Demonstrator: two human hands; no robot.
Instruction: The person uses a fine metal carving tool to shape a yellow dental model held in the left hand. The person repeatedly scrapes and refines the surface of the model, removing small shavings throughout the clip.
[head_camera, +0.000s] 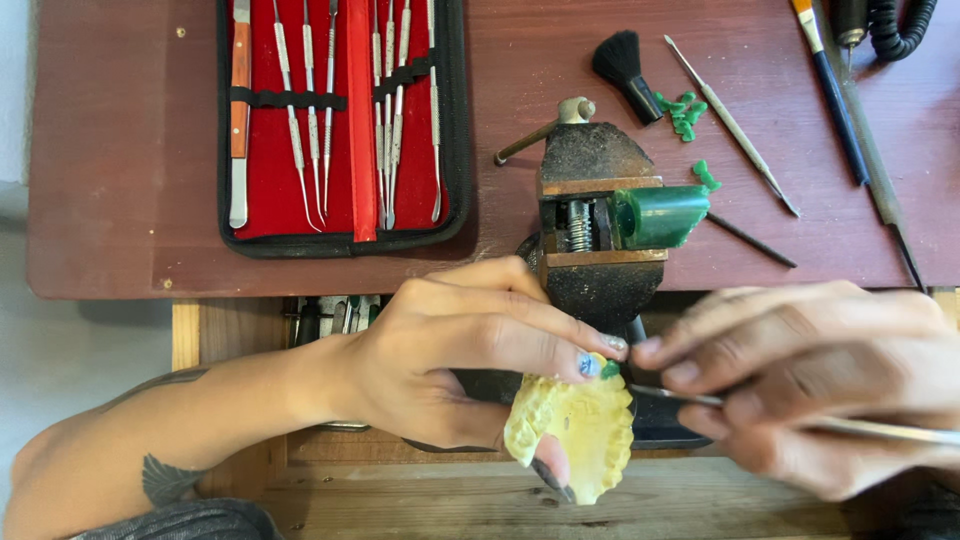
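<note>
My left hand (450, 360) holds a pale yellow dental cast (580, 425) shaped like a row of teeth, thumb under it and fingers over its top. A small green wax bit (609, 370) sits on the cast by my fingertip. My right hand (810, 385), blurred, grips a thin metal carving tool (850, 425) whose tip reaches toward the green wax. Both hands are just in front of a small bench vise (595, 215) that clamps a green wax block (660, 215).
An open red-lined case of metal instruments (340, 120) lies at the back left on the dark red table (130, 150). A black brush (625, 70), green wax scraps (683, 112), loose picks (735, 125) and a coiled cord (900, 25) lie at the back right. A wooden drawer (400, 500) is below.
</note>
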